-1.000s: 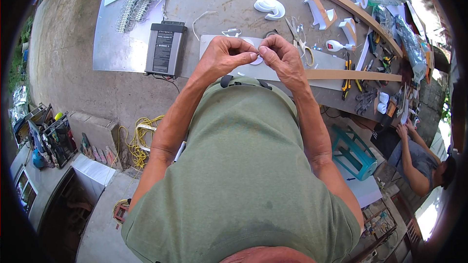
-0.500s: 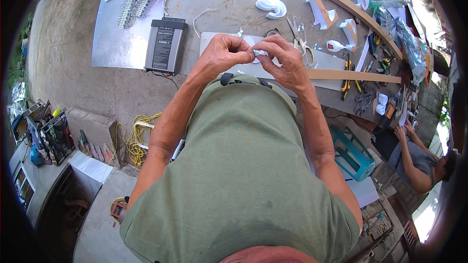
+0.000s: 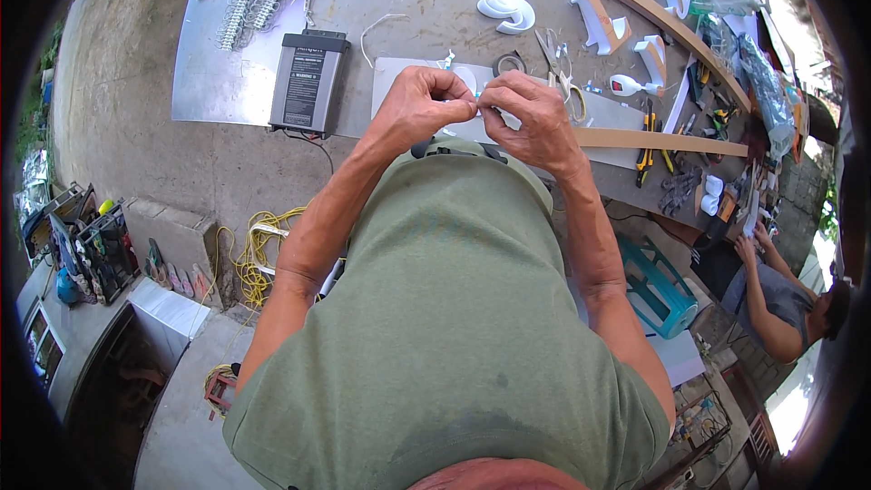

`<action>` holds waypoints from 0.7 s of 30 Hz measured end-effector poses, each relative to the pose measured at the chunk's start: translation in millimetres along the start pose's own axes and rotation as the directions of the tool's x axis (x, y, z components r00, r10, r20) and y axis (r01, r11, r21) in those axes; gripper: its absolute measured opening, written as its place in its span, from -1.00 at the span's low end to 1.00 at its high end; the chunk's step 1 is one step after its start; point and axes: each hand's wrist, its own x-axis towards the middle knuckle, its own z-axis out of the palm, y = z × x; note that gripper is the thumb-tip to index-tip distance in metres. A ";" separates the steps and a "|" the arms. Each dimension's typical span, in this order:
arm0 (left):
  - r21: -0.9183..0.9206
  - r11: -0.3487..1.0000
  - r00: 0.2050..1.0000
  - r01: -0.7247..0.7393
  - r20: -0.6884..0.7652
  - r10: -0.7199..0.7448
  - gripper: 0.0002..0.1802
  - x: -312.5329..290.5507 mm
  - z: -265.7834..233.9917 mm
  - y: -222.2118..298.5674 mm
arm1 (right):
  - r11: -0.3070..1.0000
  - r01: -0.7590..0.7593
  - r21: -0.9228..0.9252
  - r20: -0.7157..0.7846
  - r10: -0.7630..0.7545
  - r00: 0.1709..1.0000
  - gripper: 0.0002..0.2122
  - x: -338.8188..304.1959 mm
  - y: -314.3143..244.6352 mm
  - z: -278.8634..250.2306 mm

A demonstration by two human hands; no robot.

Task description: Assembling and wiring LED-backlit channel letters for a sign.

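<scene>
Seen from above, a person in a green shirt (image 3: 463, 281) is standing at a desk (image 3: 408, 4). The left hand (image 3: 419, 107) and right hand (image 3: 535, 122) are meeting over a white sheet (image 3: 386, 82). The fingers of both are pinching together with barely any gap, seemingly gripping a tiny blue-white piece (image 3: 477, 93), mostly hidden between the fingertips. Work on it appears to be under way; how much is done or left, nothing is showing. Beyond, a white curl (image 3: 506, 13), a tape roll (image 3: 510, 63) and scissors (image 3: 551, 59) are lying near. To the right, a white bottle (image 3: 624, 84) is hiding its contents; a clear bottle (image 3: 726, 3) is lying farther off, its contents unclear.
</scene>
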 end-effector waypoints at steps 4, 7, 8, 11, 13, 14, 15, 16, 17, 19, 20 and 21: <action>0.059 0.998 0.996 0.033 -0.089 -0.028 -0.85 -8.6 9.1 2.9 | 1.000 -0.025 0.003 -0.011 0.025 1.000 -0.84 -3.2 -4.4 4.2; 0.052 0.998 0.983 0.034 -0.180 -0.024 -0.84 -4.6 13.7 -4.1 | 0.966 -0.247 -0.078 -0.286 0.216 0.934 -0.90 -3.5 9.4 -8.2; 0.050 0.998 0.982 0.034 -0.185 -0.024 -0.84 -3.9 12.9 -7.7 | 0.904 -0.414 -0.111 -0.429 0.332 0.840 -0.92 -5.9 28.7 -27.8; -0.209 0.978 0.972 -0.020 -0.234 -0.030 -0.83 -6.4 5.1 -13.3 | 0.748 -0.650 -0.136 -0.565 0.480 0.671 -0.93 -26.5 54.7 -74.3; -0.191 0.981 0.984 0.040 -0.163 -0.071 -0.83 -6.0 -1.6 -11.4 | 0.749 -0.601 -0.278 -0.518 0.410 0.750 -0.92 -43.2 63.5 -72.5; -0.190 0.981 0.984 0.035 -0.166 -0.068 -0.83 -2.7 -1.5 -10.7 | 0.752 -0.598 -0.279 -0.519 0.406 0.753 -0.92 -41.2 60.5 -68.2; -0.212 0.977 0.986 0.030 -0.154 -0.064 -0.83 -2.6 -2.2 -11.3 | 0.809 -0.583 -0.071 -0.452 0.495 0.742 -0.91 -39.9 46.6 -55.2; -0.234 0.972 0.988 0.026 -0.143 -0.061 -0.84 -2.5 -2.6 -11.7 | 0.818 -0.556 0.144 -0.367 0.566 0.738 -0.90 -38.8 34.8 -43.4; -0.233 0.972 0.988 0.026 -0.145 -0.061 -0.84 -2.2 -3.6 -11.4 | 0.831 -0.523 0.191 -0.284 0.557 0.781 -0.87 -37.9 29.3 -34.5; -0.311 0.950 0.990 0.044 -0.115 -0.084 -0.84 -1.7 -2.9 -10.7 | 0.834 -0.496 0.241 -0.204 0.543 0.814 -0.84 -31.8 12.8 -20.6; -0.308 0.950 0.990 0.047 -0.111 -0.085 -0.84 -2.0 -3.1 -11.4 | 0.858 -0.444 0.257 -0.169 0.492 0.854 -0.82 -22.0 -0.2 -15.9; -0.299 0.953 0.994 0.052 -0.081 -0.080 -0.86 -1.4 -4.1 -11.5 | 0.879 -0.389 0.274 -0.137 0.436 0.889 -0.80 -14.3 -7.8 -12.0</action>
